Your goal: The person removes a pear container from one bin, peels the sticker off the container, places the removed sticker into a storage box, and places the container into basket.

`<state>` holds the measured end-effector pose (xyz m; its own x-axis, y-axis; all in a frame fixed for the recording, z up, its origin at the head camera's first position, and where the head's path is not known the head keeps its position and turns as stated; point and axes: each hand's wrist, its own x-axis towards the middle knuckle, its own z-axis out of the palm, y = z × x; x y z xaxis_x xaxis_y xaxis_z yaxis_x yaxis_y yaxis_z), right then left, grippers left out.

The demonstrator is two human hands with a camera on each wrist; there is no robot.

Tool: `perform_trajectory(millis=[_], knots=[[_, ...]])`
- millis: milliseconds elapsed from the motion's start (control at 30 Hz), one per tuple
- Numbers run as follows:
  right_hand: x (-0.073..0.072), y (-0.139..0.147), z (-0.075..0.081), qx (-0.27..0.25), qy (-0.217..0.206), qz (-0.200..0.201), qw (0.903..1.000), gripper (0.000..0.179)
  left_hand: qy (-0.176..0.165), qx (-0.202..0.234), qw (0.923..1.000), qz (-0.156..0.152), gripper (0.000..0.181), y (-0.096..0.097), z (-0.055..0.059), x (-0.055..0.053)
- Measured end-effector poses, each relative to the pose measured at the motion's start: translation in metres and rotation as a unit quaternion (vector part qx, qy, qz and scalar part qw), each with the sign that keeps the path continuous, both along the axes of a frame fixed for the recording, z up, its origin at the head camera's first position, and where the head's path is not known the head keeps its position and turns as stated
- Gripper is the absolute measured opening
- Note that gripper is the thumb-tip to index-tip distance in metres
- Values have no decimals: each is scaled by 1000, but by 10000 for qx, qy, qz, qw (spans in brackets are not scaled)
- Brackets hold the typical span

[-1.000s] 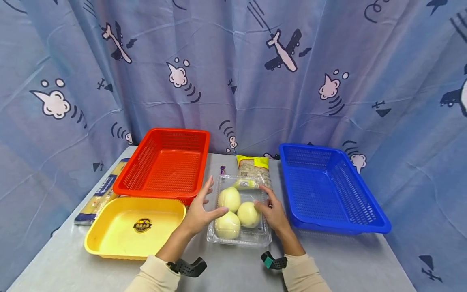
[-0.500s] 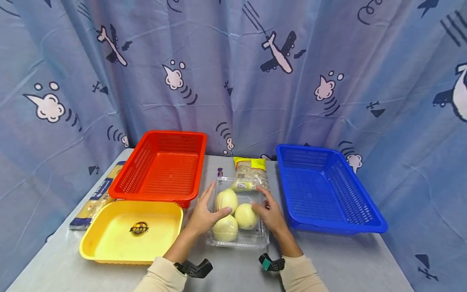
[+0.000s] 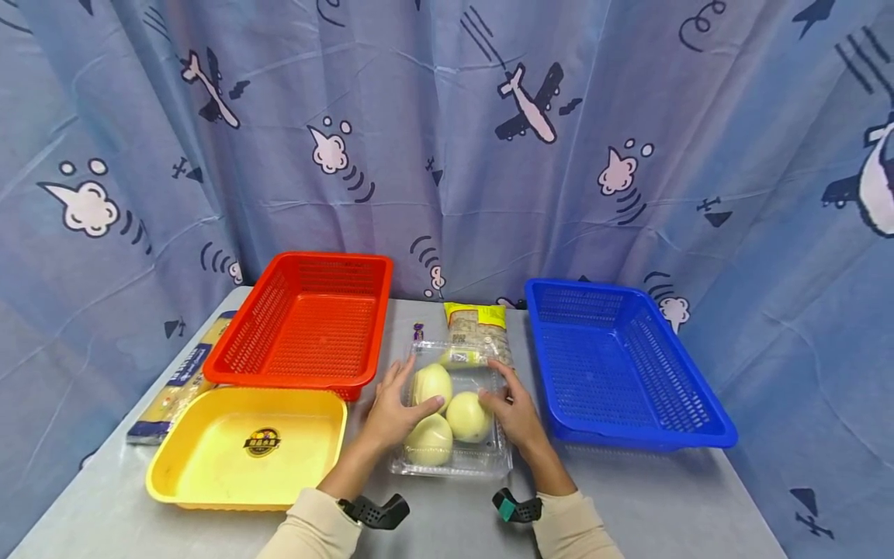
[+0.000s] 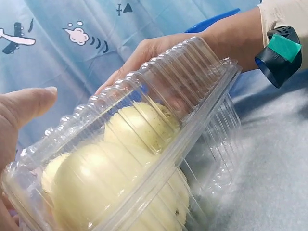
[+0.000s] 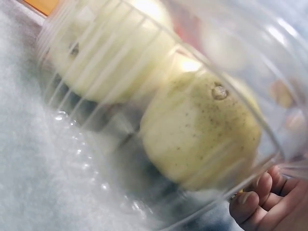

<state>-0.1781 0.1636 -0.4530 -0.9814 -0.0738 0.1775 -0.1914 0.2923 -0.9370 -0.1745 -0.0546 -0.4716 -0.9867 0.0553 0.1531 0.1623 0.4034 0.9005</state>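
On the table, a clear plastic clamshell box [image 3: 479, 463] holds three pale yellow, round fruits [image 3: 469, 417] that look like pears, with dotted skin and a stem hollow showing in the right wrist view. My left hand [image 3: 394, 411] grips the box's left side, its thumb [image 4: 36, 103] reaching over the lid. Opposite it, my right hand [image 3: 518, 415] holds the right side, with thumb and forefinger spread over the lid's edge. Curled fingertips [image 5: 250, 204] show right at the rim in the right wrist view.
A red basket [image 3: 314, 381] stands back left, behind a yellow tray [image 3: 230, 503]. A long noodle-like packet [image 3: 183, 373] lies beside them. Behind the box are a yellow-topped bag [image 3: 475, 317] and a small purple wrapped sweet [image 3: 418, 331]. A blue basket [image 3: 628, 436] stands right.
My left hand has come in to the right, closer against the box, and its thumb reaches further over the lid. The box stays in place; the whole view shifts slightly.
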Motion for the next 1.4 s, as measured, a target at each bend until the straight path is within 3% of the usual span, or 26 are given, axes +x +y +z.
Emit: perform_trajectory(millis=[167, 400, 567, 733, 1000, 1400], knots=[[-2, 1, -3, -11, -18, -2, 10000, 52, -76, -76, 9999, 14, 87, 1, -2, -2], [-19, 9, -33, -104, -130, -71, 9998, 55, 4, -174, 9998, -84, 85, 1, -4, -5], [-17, 11, -38, 170, -183, -199, 9995, 55, -101, -401, 9990, -167, 83, 2, -2, -6], [-15, 13, -35, 455, -196, -254, 9985, 56, -489, -672, 9963, -201, 81, 3, 4, -8], [-13, 12, -21, 814, -195, -303, 9960, 54, -821, -994, 9915, -164, 80, 2, 15, -12], [-7, 11, -10, 1641, -170, -457, 9852, 48, -886, -1304, 9870, -296, 73, 1, 28, -10]])
